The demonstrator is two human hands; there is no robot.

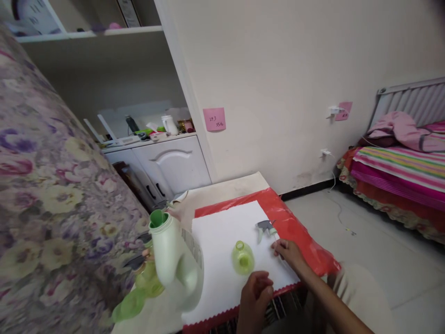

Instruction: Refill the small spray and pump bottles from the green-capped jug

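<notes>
Now, line by line:
Right hand point(288, 253): rests on the white sheet point(225, 241), fingers curled together around the thin tube of the spray trigger head point(266, 227); the grip is closed on that tube.
Spray trigger head: lies on the white sheet just beyond the right grip, grey nozzle pointing away from the fingers.
Left hand point(255, 290): near the front edge of the sheet, fingers bent loosely inward; whether this grip holds anything I cannot tell, nothing shows between the fingers.
Small green bottle point(242, 257): stands upright and uncapped on the sheet, just beyond the left grip and beside the right grip on its left, touching neither.
White jug point(175, 260): well left of both grips, tilted, green open neck on top, at the sheet's left edge.
Green spray bottles point(146, 283): left of the jug, partly hidden by it.
Red plastic cover point(299, 232): under the sheet, showing to the right of the right grip and beyond it.
Table point(225, 188): pale top visible past the red cover.
Bed point(399, 176): far right of the grips, striped bedding.
</notes>
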